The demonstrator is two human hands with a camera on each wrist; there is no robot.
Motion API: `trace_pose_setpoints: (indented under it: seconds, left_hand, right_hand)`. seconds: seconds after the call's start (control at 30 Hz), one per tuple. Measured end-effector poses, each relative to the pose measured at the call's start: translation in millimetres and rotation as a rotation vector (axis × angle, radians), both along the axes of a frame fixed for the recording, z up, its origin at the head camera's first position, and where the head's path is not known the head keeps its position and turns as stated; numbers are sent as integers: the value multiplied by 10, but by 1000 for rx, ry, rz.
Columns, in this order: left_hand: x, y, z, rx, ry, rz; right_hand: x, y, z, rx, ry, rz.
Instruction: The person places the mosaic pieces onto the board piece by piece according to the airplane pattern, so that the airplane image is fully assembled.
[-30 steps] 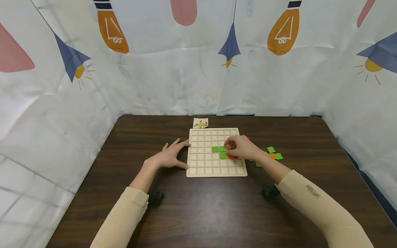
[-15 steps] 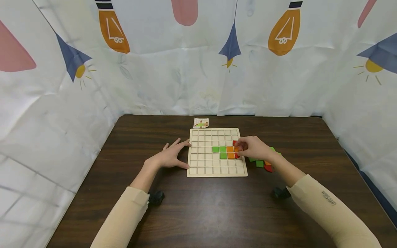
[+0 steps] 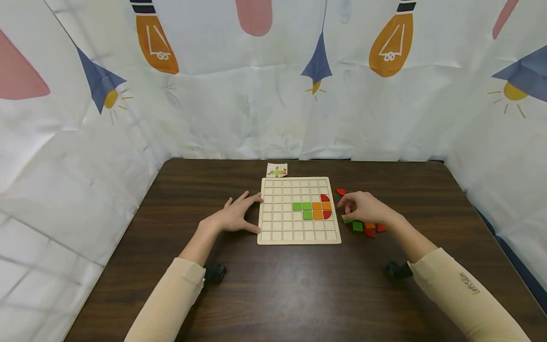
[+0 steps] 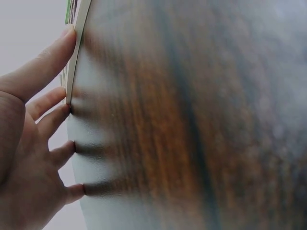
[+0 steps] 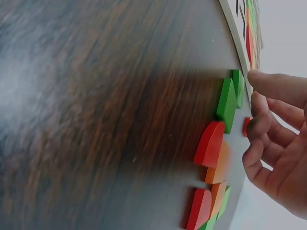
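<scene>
A pale wooden grid board (image 3: pixel 278 228) lies on the table in the head view. Set in its cells are green square tiles (image 3: pixel 306 206), orange square tiles (image 3: pixel 316 206) and two red rounded tiles (image 3: pixel 327 215). My left hand (image 3: pixel 231 217) rests at the board's left edge, thumb and fingers spread and touching the rim; the left wrist view shows this contact too. Just off the right edge hovers my right hand (image 3: pixel 367 208), fingers loosely bent, nothing seen between them. Below it are a loose green tile (image 5: pixel 227 105) and a loose red tile (image 5: pixel 209 143).
Behind the board's far left corner lies a small picture card (image 3: pixel 277 170) with a coloured pattern. Right of the board, loose green (image 3: pixel 357 226), orange and red pieces lie bunched, partly under my right hand. One red piece (image 3: pixel 340 192) lies apart, farther back.
My right hand has moved rightward off the board to beside the loose pieces. The orange and red tiles it covered at the board's right side now show. My left hand stays put.
</scene>
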State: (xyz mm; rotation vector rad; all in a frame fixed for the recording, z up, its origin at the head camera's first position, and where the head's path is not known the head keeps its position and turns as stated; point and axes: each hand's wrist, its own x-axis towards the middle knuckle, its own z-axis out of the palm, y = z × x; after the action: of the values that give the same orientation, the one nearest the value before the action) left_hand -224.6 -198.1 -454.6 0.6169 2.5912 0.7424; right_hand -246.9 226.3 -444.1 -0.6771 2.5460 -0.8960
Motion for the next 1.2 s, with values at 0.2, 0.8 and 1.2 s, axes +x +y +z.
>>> trace_pose_setpoints:
  seconds: [0.2, 0.8, 1.2]
  left_hand:
    - [-1, -12, -14, -2, -1, 3]
    - [-21, 14, -6, -8, -14, -3]
    - [-10, 3, 15, -11, -28, -6]
  right_hand:
    - [-5, 70, -30, 20, -23, -35]
    - [-39, 205, -51, 44, 8, -46]
    - [-20, 196, -60, 56, 53, -37]
